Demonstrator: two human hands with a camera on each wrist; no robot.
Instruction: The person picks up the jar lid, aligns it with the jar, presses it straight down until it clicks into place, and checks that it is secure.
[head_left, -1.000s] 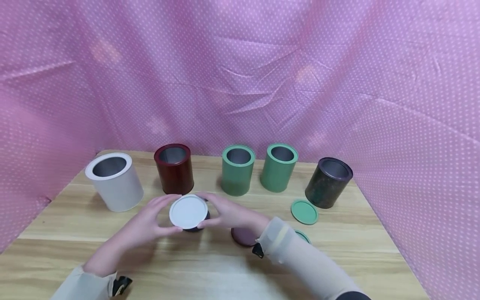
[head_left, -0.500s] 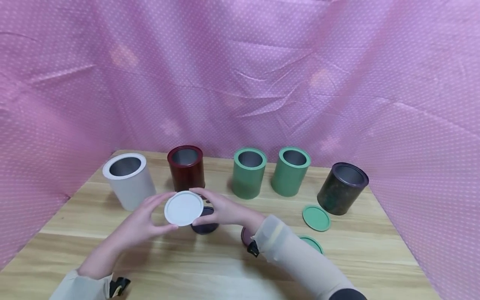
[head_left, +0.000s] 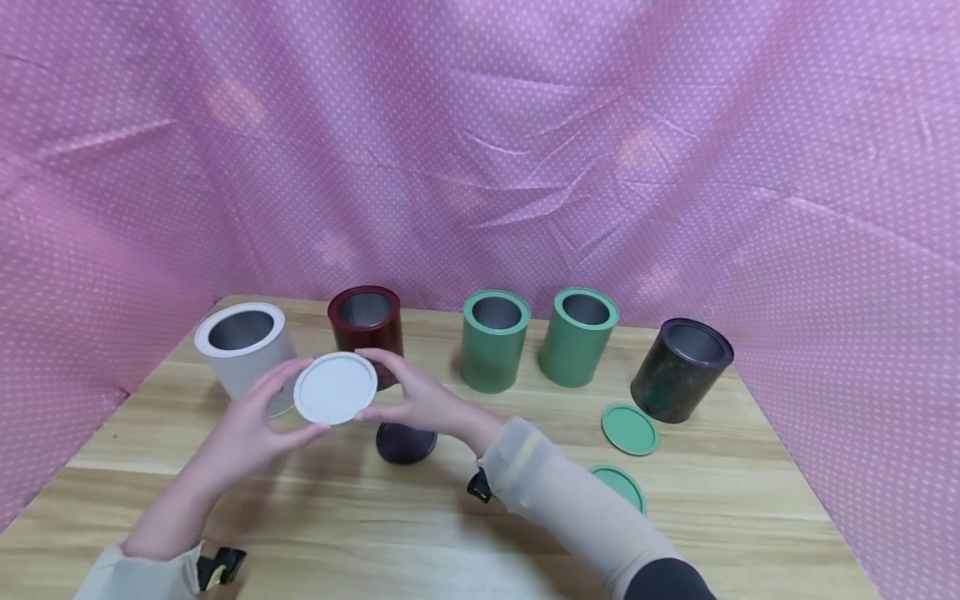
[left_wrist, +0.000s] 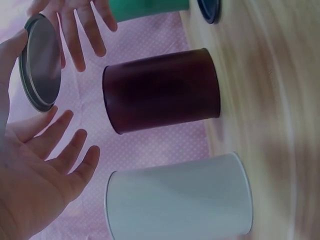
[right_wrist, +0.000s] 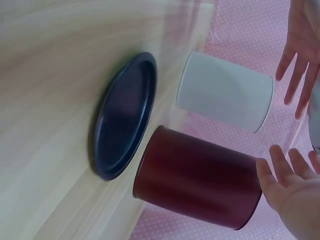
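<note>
A round white lid (head_left: 335,388) is held up over the table between both hands. My left hand (head_left: 247,433) grips its left edge with thumb and forefinger, the other fingers spread in the left wrist view. On the opposite edge my right hand (head_left: 427,404) holds the lid the same way. Its grey metallic underside shows in the left wrist view. Just behind the left hand stands an uncovered white can (head_left: 242,372). A dark red can (head_left: 367,337), also uncovered, is right behind the lid. Below the right hand, a dark purple-black lid (head_left: 405,443) lies on the table.
Two uncovered green cans (head_left: 495,354) and a dark mottled can (head_left: 678,375) stand along the back. Two green lids (head_left: 630,430) lie at the right, one partly behind the right sleeve. Pink dotted cloth (head_left: 480,150) encloses the wooden table (head_left: 360,533).
The white lid has been raised and carried left by both hands, toward the white can. The dark lid beneath it has come into view; the reddish lid is now hidden by the right arm.
</note>
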